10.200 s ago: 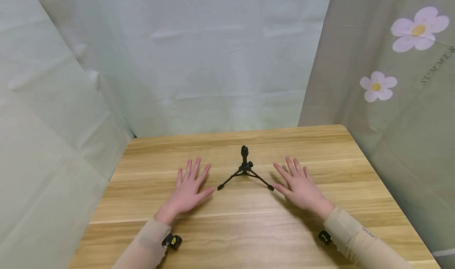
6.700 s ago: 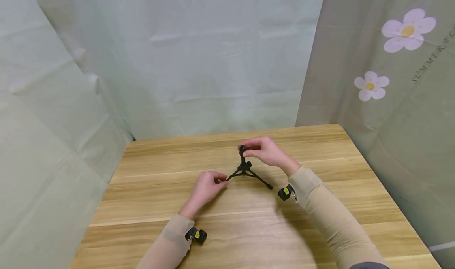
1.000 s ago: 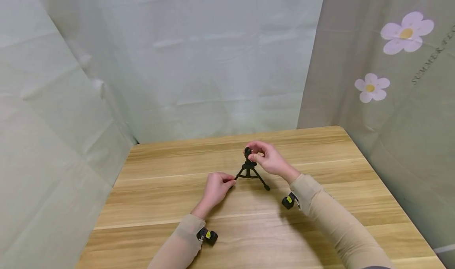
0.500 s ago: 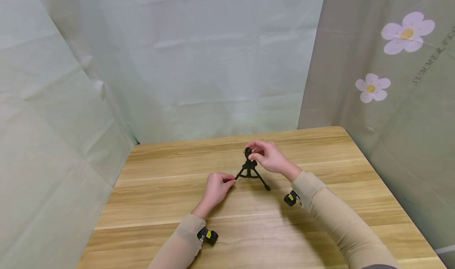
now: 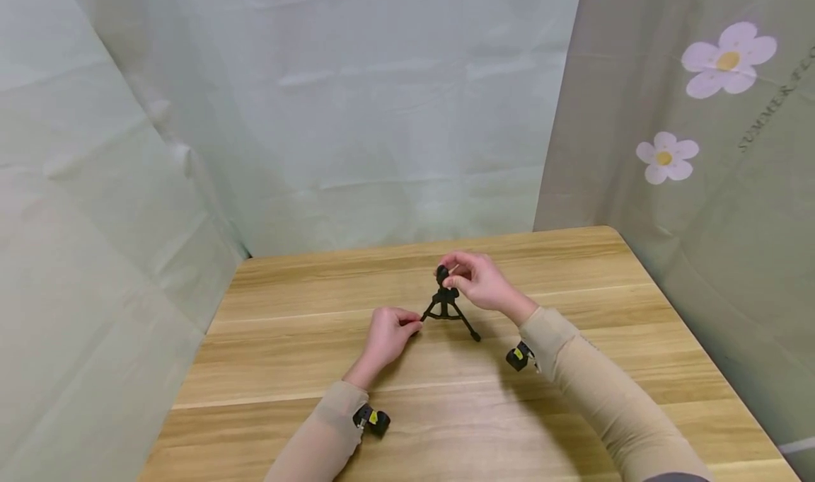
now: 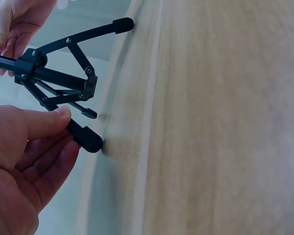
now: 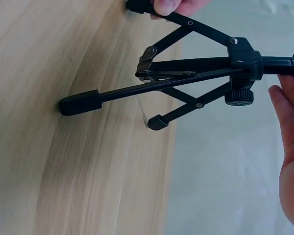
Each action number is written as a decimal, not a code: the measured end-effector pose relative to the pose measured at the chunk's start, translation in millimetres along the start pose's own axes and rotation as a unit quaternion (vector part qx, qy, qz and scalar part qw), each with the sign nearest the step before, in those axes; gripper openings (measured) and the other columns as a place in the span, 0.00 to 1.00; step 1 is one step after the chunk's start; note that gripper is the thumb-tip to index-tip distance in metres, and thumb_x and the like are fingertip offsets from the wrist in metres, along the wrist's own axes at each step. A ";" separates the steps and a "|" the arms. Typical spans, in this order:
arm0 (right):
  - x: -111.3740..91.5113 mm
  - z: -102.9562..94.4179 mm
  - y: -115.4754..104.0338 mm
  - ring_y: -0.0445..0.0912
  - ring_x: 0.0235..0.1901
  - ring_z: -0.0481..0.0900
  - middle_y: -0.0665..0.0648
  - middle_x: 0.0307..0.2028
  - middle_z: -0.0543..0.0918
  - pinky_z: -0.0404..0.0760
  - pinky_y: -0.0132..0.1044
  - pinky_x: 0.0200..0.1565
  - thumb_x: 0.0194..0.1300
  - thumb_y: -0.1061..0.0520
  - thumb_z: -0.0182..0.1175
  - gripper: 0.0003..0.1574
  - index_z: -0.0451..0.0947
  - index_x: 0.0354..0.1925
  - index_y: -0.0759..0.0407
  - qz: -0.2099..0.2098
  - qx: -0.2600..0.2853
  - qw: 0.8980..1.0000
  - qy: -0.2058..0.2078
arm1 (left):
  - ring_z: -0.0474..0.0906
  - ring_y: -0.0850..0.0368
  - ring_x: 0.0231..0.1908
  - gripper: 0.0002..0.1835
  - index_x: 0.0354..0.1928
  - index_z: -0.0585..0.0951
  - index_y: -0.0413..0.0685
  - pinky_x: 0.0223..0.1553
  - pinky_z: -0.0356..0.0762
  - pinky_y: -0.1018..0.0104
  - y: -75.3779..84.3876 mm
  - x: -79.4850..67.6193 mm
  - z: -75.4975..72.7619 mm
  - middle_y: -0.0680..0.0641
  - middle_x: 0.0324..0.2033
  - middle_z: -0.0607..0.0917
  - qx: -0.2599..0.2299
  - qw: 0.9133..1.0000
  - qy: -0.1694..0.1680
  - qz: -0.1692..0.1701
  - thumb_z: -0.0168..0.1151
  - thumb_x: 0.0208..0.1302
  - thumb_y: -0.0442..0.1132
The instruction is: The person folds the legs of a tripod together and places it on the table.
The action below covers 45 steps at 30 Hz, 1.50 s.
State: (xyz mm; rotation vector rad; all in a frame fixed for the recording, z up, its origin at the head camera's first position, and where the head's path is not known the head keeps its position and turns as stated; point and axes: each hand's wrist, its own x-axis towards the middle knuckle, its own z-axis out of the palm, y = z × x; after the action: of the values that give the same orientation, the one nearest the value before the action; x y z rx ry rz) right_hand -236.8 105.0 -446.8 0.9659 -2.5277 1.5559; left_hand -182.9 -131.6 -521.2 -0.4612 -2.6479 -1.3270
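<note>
A small black tabletop tripod point(image 5: 444, 296) stands upright on the wooden table, its legs spread partway. My left hand point(image 5: 385, 335) pinches one leg between thumb and fingers, just above its rubber foot point(image 6: 90, 139). At the top of the tripod, the thumb and fingers of my right hand point(image 5: 485, 285) hold the head. Below that hand, the clamp knob point(image 7: 239, 96) sticks out from the collar. The right wrist view shows hinged braces joining the legs to the centre column point(image 7: 191, 65). Part of the head is hidden behind my right fingers.
The light wooden table point(image 5: 305, 369) ends not far behind the tripod. Pale cloth point(image 5: 382, 114) hangs behind and at the left, with a flower-printed cloth point(image 5: 611, 100) at the right. A small black camera is strapped to each wrist.
Both hands lay spread beside the tripod at first, then took hold of its leg and head. Its legs have since drawn closer together. Over the last second almost nothing has moved.
</note>
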 end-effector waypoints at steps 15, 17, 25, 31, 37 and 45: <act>-1.5 0.8 1.1 0.43 0.38 0.85 0.48 0.45 0.85 0.84 0.39 0.41 0.66 0.62 0.65 0.15 0.79 0.50 0.50 0.003 0.028 1.000 -0.012 | 0.87 0.59 0.35 0.03 0.33 0.91 0.46 0.38 0.83 0.65 2.4 -1.1 7.9 0.50 0.31 0.90 -0.011 1.000 0.019 0.011 0.74 0.56 0.32; -1.3 0.8 0.8 0.43 0.38 0.85 0.48 0.45 0.85 0.84 0.39 0.41 0.65 0.62 0.65 0.15 0.79 0.50 0.51 0.001 0.029 1.000 -0.010 | 0.87 0.59 0.35 0.03 0.33 0.91 0.45 0.38 0.84 0.65 2.4 -0.4 8.7 0.50 0.31 0.90 -0.012 1.000 0.021 0.014 0.74 0.56 0.32; -0.3 1.7 0.2 0.43 0.37 0.86 0.49 0.45 0.85 0.84 0.39 0.41 0.65 0.63 0.65 0.15 0.79 0.50 0.52 0.001 0.037 0.999 -0.006 | 0.87 0.59 0.35 0.02 0.32 0.91 0.45 0.38 0.83 0.66 3.2 1.5 10.9 0.50 0.31 0.90 -0.018 0.999 0.028 0.014 0.75 0.56 0.33; 0.8 3.4 -0.8 0.43 0.37 0.86 0.49 0.45 0.86 0.84 0.38 0.41 0.65 0.62 0.65 0.15 0.79 0.50 0.53 -0.005 0.043 0.999 -0.008 | 0.87 0.61 0.35 0.03 0.32 0.91 0.46 0.38 0.83 0.67 4.6 1.9 12.5 0.51 0.30 0.90 -0.028 0.999 0.036 0.004 0.76 0.55 0.35; 1.1 5.0 0.6 0.44 0.36 0.86 0.50 0.45 0.86 0.85 0.39 0.39 0.65 0.63 0.65 0.16 0.79 0.51 0.60 -0.017 0.046 0.999 -0.006 | 0.85 0.64 0.32 0.02 0.29 0.91 0.49 0.35 0.82 0.68 6.2 2.9 13.3 0.55 0.27 0.89 -0.019 0.999 0.046 -0.007 0.77 0.55 0.38; 1.2 6.2 1.0 0.44 0.37 0.85 0.50 0.45 0.85 0.84 0.39 0.40 0.66 0.63 0.65 0.15 0.79 0.51 0.56 -0.006 0.047 0.999 -0.006 | 0.83 0.66 0.28 0.04 0.26 0.90 0.51 0.32 0.81 0.68 9.2 4.2 13.5 0.58 0.24 0.88 -0.018 0.998 0.059 -0.021 0.78 0.53 0.37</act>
State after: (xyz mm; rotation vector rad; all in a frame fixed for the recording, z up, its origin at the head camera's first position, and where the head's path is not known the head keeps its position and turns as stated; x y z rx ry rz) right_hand -236.5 99.7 -450.3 1.0004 -2.4714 1.6835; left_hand -183.6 -114.7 -521.3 -0.3235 -2.5552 -1.3712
